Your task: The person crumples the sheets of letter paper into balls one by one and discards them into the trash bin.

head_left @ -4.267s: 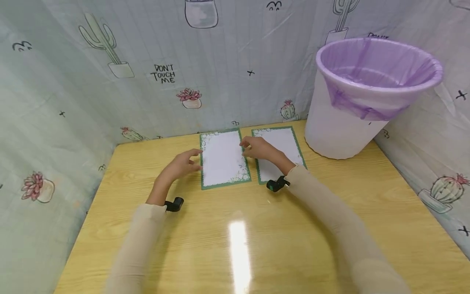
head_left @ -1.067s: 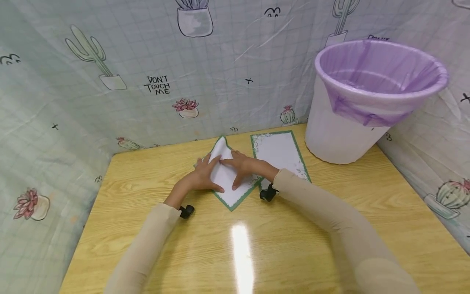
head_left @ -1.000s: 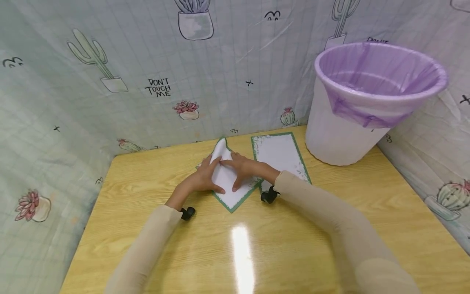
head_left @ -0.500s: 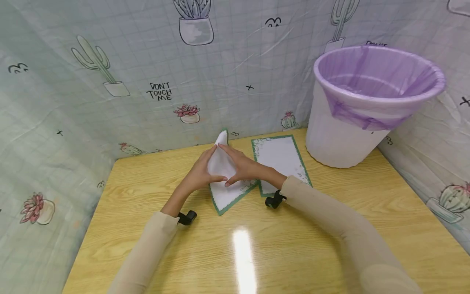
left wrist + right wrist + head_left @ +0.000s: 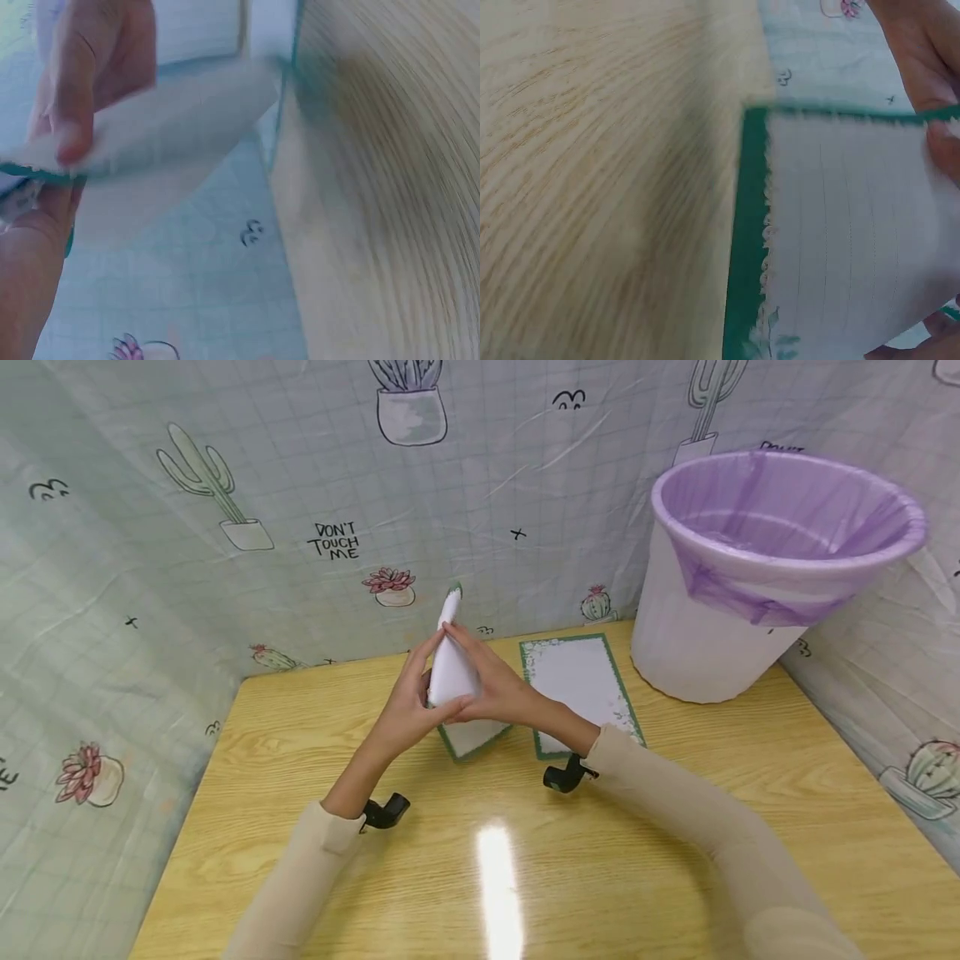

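Observation:
A sheet of writing paper (image 5: 453, 672), white with a green floral border, is raised off the table and bent between both hands. My left hand (image 5: 405, 708) grips its left side, thumb near the front and fingertips toward the back. Facing it, my right hand (image 5: 501, 687) holds the right side, and the fingertips of both hands meet at the top. The right wrist view shows faint ruled lines on the lifted paper (image 5: 840, 217) and its green edge; in the left wrist view the paper (image 5: 180, 124) is blurred. A second bordered sheet (image 5: 573, 681) lies flat, partly behind the right wrist.
A white bin (image 5: 697, 635) with a purple liner (image 5: 757, 581) stands at the back right of the wooden table (image 5: 337, 893). Cactus-printed cloth (image 5: 292, 460) hangs behind and along both sides. Each wrist wears a small black camera (image 5: 386, 811).
Flat on the table at first, the left-hand sheet was turned and bent between both hands, then lifted off the table. The hands drew closer together and rose with it. The second sheet stayed put.

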`<state>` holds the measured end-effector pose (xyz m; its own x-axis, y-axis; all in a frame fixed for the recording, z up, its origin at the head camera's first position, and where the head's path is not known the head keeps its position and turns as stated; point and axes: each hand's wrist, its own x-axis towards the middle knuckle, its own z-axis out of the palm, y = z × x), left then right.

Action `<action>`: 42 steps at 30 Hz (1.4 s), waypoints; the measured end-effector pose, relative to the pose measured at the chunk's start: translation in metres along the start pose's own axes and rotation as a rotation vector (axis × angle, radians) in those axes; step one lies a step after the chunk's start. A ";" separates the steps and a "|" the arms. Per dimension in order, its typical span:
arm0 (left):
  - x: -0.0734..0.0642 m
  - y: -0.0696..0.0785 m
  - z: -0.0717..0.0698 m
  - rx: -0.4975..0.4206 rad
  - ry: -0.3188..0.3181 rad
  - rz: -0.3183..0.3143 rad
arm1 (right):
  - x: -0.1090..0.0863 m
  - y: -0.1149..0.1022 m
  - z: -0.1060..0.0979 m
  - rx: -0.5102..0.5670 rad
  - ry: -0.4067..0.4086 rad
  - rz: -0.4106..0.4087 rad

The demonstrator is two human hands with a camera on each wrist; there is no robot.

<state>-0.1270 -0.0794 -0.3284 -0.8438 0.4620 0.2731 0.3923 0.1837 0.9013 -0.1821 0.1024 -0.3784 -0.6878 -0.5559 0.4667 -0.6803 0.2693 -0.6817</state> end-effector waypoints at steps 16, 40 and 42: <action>-0.008 0.023 -0.003 0.087 -0.035 0.243 | -0.015 -0.027 -0.041 -0.131 -0.003 -0.213; -0.014 0.006 -0.014 -0.086 -0.121 0.467 | -0.025 -0.054 -0.081 -0.329 -0.151 -0.299; -0.013 0.008 -0.012 -0.039 -0.056 0.470 | -0.026 -0.055 -0.079 -0.352 -0.124 -0.293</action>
<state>-0.1168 -0.0944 -0.3210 -0.5568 0.5332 0.6369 0.7119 -0.0889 0.6967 -0.1470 0.1642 -0.3079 -0.4334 -0.7324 0.5251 -0.9003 0.3253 -0.2894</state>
